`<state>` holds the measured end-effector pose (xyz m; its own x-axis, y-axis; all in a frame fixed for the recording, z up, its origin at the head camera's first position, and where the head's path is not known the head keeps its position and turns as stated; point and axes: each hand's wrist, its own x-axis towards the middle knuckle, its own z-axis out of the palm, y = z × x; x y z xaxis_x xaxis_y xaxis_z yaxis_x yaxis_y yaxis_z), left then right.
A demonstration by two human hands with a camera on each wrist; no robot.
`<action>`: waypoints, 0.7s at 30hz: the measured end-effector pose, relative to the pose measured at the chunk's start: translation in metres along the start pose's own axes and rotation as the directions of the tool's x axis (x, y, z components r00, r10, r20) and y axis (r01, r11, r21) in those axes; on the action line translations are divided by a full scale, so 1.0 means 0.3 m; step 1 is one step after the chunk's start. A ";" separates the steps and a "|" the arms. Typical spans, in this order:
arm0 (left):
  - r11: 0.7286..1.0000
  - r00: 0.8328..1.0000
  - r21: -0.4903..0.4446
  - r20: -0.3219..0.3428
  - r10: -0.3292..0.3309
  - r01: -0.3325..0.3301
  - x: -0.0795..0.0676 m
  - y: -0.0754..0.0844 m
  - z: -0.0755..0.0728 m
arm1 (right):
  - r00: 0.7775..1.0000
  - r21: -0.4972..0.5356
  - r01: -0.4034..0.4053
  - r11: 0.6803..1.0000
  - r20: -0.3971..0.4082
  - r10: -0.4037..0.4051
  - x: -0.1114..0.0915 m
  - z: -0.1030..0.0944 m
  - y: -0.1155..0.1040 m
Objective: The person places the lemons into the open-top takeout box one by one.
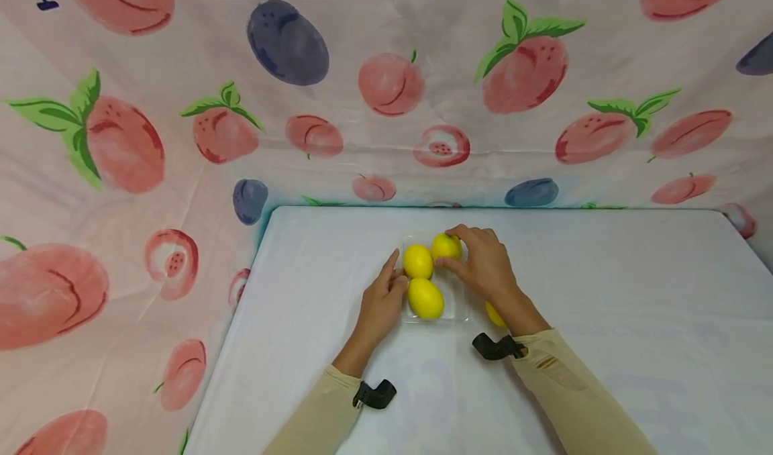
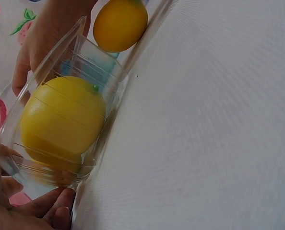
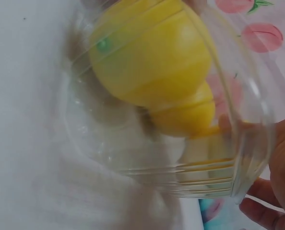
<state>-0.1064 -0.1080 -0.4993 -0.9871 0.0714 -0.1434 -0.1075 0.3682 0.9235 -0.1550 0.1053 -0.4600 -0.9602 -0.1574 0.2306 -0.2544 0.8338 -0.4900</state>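
A clear plastic box [image 1: 454,307] stands on the white table with three yellow lemons inside. The left hand [image 1: 383,300] is at its left side, thumb at the rim, other fingers along the outer wall. At the far right corner, the right hand [image 1: 486,264] grips a lemon [image 1: 446,247] between thumb and fingers. Beside that one sits the second lemon [image 1: 418,262]; the third lemon [image 1: 426,298] lies at the near end and shows large through the plastic in the left wrist view. Another lemon [image 2: 121,25] is outside the box, mostly hidden under the right wrist in the head view.
The white table [image 1: 634,287] extends to both sides of the box. A fruit-print cloth [image 1: 338,106] hangs behind it and along the left. Black wrist cameras [image 1: 376,394] are strapped over the beige sleeves.
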 end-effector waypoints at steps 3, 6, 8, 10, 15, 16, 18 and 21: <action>1.000 1.000 0.001 0.000 -0.001 0.001 0.000 0.000 0.001 | 1.000 0.007 -0.003 1.000 -0.003 0.003 0.000 0.003 0.006; 1.000 1.000 0.001 -0.003 0.004 -0.004 -0.001 0.002 0.001 | 1.000 0.019 0.001 1.000 -0.007 -0.001 0.001 0.003 0.009; 1.000 1.000 -0.002 -0.006 0.007 -0.007 -0.002 0.003 0.001 | 1.000 0.030 0.002 1.000 -0.008 -0.002 0.001 0.003 0.010; 1.000 1.000 -0.002 -0.009 0.010 -0.010 -0.003 0.003 0.001 | 1.000 0.042 -0.006 0.999 -0.002 0.006 0.000 0.004 0.010; 1.000 1.000 -0.006 -0.012 0.019 -0.019 -0.006 0.005 -0.001 | 1.000 0.060 -0.029 0.998 0.008 0.029 0.000 0.012 0.015; 1.000 1.000 -0.008 -0.012 0.021 -0.021 -0.008 0.007 -0.001 | 1.000 0.062 -0.031 0.998 0.006 0.031 0.000 0.014 0.016; 1.000 1.000 -0.013 -0.013 0.026 -0.026 -0.007 0.005 -0.001 | 0.999 0.065 -0.034 0.997 0.005 0.034 0.000 0.015 0.017; 1.000 1.000 -0.015 -0.012 0.023 -0.024 -0.008 0.006 -0.001 | 0.999 0.068 -0.045 0.997 0.013 0.044 0.001 0.014 0.016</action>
<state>-0.1042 -0.1077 -0.4972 -0.9907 0.0692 -0.1175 -0.0859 0.3526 0.9318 -0.1570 0.1070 -0.4658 -0.9719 -0.1280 0.1976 -0.2187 0.8019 -0.5560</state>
